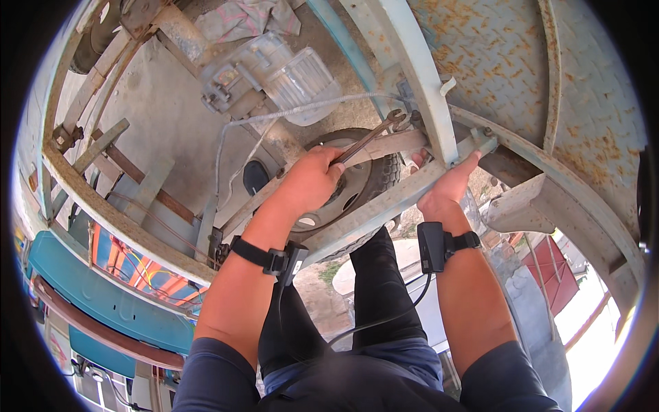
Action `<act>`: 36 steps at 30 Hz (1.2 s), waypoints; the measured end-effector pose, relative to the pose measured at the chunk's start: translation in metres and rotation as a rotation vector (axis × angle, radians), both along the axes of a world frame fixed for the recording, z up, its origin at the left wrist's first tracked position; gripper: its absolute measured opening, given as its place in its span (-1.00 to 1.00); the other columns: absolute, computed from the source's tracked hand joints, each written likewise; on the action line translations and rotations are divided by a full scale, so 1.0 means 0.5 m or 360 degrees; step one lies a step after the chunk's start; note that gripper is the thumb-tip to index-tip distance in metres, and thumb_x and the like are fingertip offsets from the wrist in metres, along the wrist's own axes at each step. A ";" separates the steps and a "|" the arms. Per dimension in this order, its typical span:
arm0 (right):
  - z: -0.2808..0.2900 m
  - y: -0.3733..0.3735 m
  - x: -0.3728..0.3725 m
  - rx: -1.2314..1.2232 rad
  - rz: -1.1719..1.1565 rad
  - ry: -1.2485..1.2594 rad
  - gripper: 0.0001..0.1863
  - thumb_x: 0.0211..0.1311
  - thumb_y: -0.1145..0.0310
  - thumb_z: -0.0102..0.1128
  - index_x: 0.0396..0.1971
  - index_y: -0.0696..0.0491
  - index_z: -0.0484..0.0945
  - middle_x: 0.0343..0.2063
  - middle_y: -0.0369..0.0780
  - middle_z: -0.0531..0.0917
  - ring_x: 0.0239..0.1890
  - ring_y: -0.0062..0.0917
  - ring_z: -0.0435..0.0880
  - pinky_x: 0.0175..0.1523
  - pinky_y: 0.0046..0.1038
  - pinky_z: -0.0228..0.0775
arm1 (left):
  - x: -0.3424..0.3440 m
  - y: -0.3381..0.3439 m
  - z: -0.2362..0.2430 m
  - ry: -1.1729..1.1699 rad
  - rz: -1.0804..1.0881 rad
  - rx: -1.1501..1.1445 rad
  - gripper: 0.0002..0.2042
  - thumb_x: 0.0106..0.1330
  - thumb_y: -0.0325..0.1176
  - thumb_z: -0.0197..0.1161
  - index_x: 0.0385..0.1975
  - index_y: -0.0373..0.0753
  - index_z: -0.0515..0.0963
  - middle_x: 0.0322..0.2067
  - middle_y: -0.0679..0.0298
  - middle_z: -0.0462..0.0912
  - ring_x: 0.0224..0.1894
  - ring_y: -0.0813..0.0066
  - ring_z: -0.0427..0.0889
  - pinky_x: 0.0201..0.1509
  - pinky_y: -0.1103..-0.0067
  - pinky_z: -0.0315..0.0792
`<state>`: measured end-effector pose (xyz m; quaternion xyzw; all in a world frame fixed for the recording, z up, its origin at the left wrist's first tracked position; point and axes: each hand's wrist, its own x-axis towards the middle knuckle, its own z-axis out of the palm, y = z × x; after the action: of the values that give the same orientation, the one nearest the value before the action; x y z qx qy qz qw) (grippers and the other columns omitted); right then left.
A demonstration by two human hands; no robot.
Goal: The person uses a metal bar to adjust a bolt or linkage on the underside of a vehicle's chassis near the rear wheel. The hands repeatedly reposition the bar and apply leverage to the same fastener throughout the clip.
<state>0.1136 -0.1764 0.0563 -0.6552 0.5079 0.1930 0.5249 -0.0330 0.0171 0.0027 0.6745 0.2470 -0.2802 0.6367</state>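
My left hand (318, 175) is closed on a steel open-end wrench (365, 141), whose jaw points up and right, close to a bolted joint (417, 123) on the frame. My right hand (451, 183) is wrapped round a pale painted steel beam (368, 207), fingertips showing either side of an upright member (428, 82). Behind the wrench lie a flat steel bar (398, 141) and a wheel with a treaded tyre (382, 182). A grey corrugated conduit (300, 108) crosses above.
A finned metal housing (298, 75) sits upper middle, near a crumpled cloth (252, 18). A rusty chequer plate (488, 62) fills the upper right. Rusty rails (117, 213) and teal panels (103, 288) are at left. My shoe (255, 177) shows through the frame.
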 end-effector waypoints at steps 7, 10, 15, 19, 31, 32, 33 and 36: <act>0.009 -0.003 -0.006 0.0075 0.0009 -0.0044 -0.10 0.43 -0.52 -0.43 0.08 0.05 0.52 -0.37 -0.18 0.65 -0.36 -0.36 0.67 -0.22 -0.29 0.49 | -0.004 -0.058 0.135 0.0235 0.0273 -0.0190 -0.70 0.42 -0.27 0.24 -0.02 -0.36 0.62 -0.20 -0.02 0.69 -0.15 0.07 0.67 0.00 0.32 0.53; -0.016 0.002 -0.015 0.0074 -0.0067 -0.0075 -0.09 0.42 -0.52 -0.40 0.07 0.07 0.51 -0.38 -0.15 0.65 -0.40 -0.32 0.67 -0.23 -0.23 0.50 | 0.016 -0.077 0.160 0.0281 0.0361 -0.0201 -0.68 0.38 -0.22 0.26 -0.08 -0.36 0.64 -0.20 -0.07 0.71 -0.14 -0.04 0.71 0.00 0.26 0.55; -0.002 0.002 -0.009 0.0035 -0.0029 -0.0065 -0.09 0.40 -0.53 -0.41 0.08 0.06 0.50 -0.36 -0.14 0.65 -0.40 -0.29 0.67 -0.24 -0.21 0.50 | 0.039 -0.112 0.177 0.0275 0.0403 -0.0122 -0.70 0.37 -0.27 0.30 -0.10 -0.40 0.63 -0.34 0.07 0.71 -0.33 0.32 0.64 -0.18 0.41 0.53; -0.005 -0.004 -0.011 0.0063 -0.0002 -0.0093 -0.09 0.40 -0.53 -0.39 0.10 0.06 0.49 -0.33 -0.14 0.66 -0.39 -0.28 0.67 -0.25 -0.21 0.49 | 0.041 -0.113 0.184 0.0338 0.0508 -0.0211 -0.72 0.37 -0.29 0.31 -0.10 -0.41 0.63 -0.43 0.16 0.70 -0.44 0.50 0.60 -0.29 0.49 0.51; -0.004 -0.003 -0.012 0.0049 -0.0007 -0.0086 -0.12 0.39 -0.53 -0.35 0.15 0.01 0.46 -0.28 -0.17 0.66 -0.38 -0.30 0.67 -0.27 -0.20 0.47 | 0.049 -0.112 0.197 0.0358 0.0570 -0.0242 -0.71 0.38 -0.27 0.28 -0.12 -0.41 0.63 -0.48 0.20 0.66 -0.47 0.50 0.56 -0.33 0.49 0.47; -0.004 0.001 -0.012 0.0058 -0.0014 -0.0107 -0.12 0.39 -0.53 -0.34 0.15 0.01 0.46 -0.27 -0.17 0.66 -0.38 -0.30 0.66 -0.27 -0.20 0.47 | 0.057 -0.114 0.197 0.0341 0.0558 -0.0199 -0.70 0.37 -0.26 0.28 -0.12 -0.41 0.63 -0.48 0.18 0.67 -0.46 0.47 0.58 -0.32 0.47 0.48; -0.004 0.003 -0.012 0.0063 -0.0025 -0.0130 -0.13 0.40 -0.52 -0.34 0.15 0.00 0.46 -0.27 -0.18 0.66 -0.38 -0.31 0.66 -0.27 -0.21 0.47 | 0.064 -0.118 0.197 0.0324 0.0542 -0.0161 -0.69 0.37 -0.25 0.28 -0.12 -0.41 0.63 -0.47 0.17 0.68 -0.46 0.44 0.60 -0.31 0.46 0.49; -0.002 0.004 -0.009 0.0070 -0.0046 -0.0130 -0.14 0.41 -0.51 -0.34 0.16 -0.01 0.46 -0.26 -0.19 0.65 -0.38 -0.33 0.66 -0.27 -0.20 0.47 | 0.082 -0.126 0.194 0.0310 0.0495 -0.0112 -0.67 0.36 -0.22 0.28 -0.12 -0.41 0.63 -0.45 0.12 0.70 -0.44 0.36 0.65 -0.28 0.43 0.51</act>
<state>0.1092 -0.1746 0.0552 -0.6434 0.4912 0.1694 0.5622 0.0082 -0.0458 0.0996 0.5752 0.3988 -0.2509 0.6687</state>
